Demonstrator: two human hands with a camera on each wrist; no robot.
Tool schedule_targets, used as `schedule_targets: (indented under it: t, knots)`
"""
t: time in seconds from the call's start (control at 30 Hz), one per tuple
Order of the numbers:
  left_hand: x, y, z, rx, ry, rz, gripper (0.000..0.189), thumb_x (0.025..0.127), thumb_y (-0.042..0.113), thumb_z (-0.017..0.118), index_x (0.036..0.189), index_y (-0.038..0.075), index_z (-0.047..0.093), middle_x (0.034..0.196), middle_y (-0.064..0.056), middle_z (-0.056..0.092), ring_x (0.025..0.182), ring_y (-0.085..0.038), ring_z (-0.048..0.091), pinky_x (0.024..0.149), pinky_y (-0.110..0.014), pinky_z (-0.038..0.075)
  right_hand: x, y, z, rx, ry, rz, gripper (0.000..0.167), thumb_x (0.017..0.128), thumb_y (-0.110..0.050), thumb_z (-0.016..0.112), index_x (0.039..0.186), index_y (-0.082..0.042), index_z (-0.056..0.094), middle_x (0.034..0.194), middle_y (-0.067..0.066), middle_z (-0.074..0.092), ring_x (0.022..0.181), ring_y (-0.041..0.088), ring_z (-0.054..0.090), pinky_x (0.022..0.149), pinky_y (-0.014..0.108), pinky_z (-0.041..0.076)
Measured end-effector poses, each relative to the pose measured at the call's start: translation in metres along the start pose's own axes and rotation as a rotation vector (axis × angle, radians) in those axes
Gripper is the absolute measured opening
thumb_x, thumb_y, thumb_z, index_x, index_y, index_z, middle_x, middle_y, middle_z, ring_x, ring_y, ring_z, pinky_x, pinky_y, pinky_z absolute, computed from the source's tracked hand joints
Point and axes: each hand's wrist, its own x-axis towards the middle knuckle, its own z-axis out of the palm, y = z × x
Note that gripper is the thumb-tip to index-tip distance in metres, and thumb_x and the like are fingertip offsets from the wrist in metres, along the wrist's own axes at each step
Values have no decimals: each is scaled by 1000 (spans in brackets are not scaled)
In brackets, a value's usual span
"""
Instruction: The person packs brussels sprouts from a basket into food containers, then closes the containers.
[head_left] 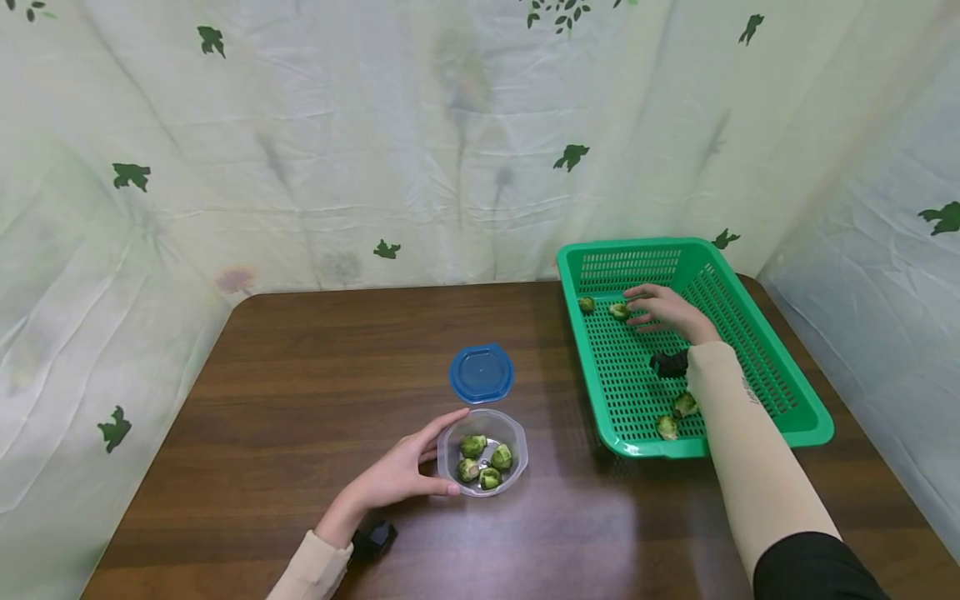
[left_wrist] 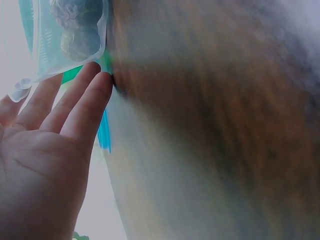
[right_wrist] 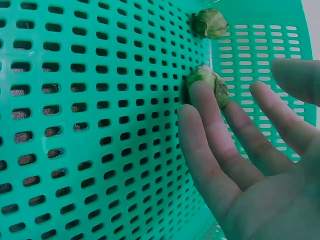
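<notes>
A clear plastic container point(head_left: 517, 433) holding several Brussels sprouts point(head_left: 472, 446) stands on the table. My left hand point(head_left: 397, 471) holds its left side, thumb at the near rim and index finger at the far rim; in the left wrist view, the other fingers point(left_wrist: 75, 105) lie along its wall. Inside the green basket point(head_left: 592, 392), my right hand point(head_left: 667, 312) reaches with spread fingers toward a Brussels sprout point(head_left: 618, 311). The right wrist view shows fingertips right at that sprout point(right_wrist: 220, 90), with the thumb apart from it. Another sprout point(head_left: 587, 305) lies just beyond, by the basket wall.
A blue lid point(head_left: 482, 373) lies flat on the brown table point(head_left: 337, 358), just behind the container. Two more sprouts point(head_left: 667, 427) sit at the basket's near end, beside the right forearm. A pale curtain point(head_left: 450, 167) with leaf prints hangs behind the table.
</notes>
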Motion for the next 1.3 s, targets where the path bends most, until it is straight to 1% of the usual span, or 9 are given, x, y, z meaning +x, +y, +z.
schedule_targets:
  t: [0.23, 0.3, 0.5, 0.8, 0.93, 1.13, 1.3]
  knots:
    - [1, -1, 0, 4, 7, -40, 91, 77, 24, 82, 150, 28, 27, 149, -3, 33, 131, -22, 41, 104, -35, 38, 2, 2, 2, -18, -61, 0, 49, 103, -9, 35, 146, 10, 20, 143, 34, 26, 121, 50, 41, 101, 55, 38]
    - [1, 0, 0, 6, 9, -46, 91, 77, 25, 82, 150, 29, 27, 150, -2, 33, 131, -21, 40, 104, -35, 38, 3, 3, 3, -24, -84, 2, 50, 103, -8, 35, 146, 11, 18, 143, 36, 24, 123, 50, 39, 102, 55, 37]
    - [1, 1, -1, 17, 12, -54, 91, 77, 26, 82, 150, 31, 28, 151, 0, 32, 133, -19, 38, 104, -36, 37, 8, 6, 3, -21, -113, 16, 51, 101, -3, 35, 148, 9, 16, 146, 36, 18, 127, 49, 36, 104, 53, 36]
    - [1, 0, 0, 9, 8, -43, 91, 78, 25, 82, 150, 28, 27, 151, -4, 32, 132, -21, 39, 104, -34, 38, 6, 5, 6, -28, -103, -24, 46, 103, -3, 31, 145, 14, 21, 148, 35, 17, 132, 48, 30, 107, 51, 32]
    - [1, 1, 0, 10, 9, -50, 91, 77, 25, 82, 150, 27, 27, 151, -4, 32, 132, -21, 39, 104, -35, 38, 5, 4, 7, -19, -73, -21, 45, 102, -2, 33, 143, 14, 25, 147, 35, 19, 131, 48, 32, 107, 50, 32]
    - [0, 0, 0, 10, 14, -55, 91, 77, 26, 82, 150, 28, 27, 150, -4, 33, 132, -21, 39, 104, -35, 38, 5, 6, 4, 50, -16, -18, 43, 101, 0, 35, 142, 13, 30, 147, 32, 24, 130, 45, 35, 107, 48, 34]
    - [-1, 0, 0, 11, 16, -54, 91, 77, 26, 82, 150, 29, 27, 150, -2, 33, 132, -21, 40, 104, -35, 38, 6, 7, -1, 75, -4, -28, 44, 101, -2, 38, 142, 12, 30, 144, 32, 30, 128, 45, 37, 106, 48, 35]
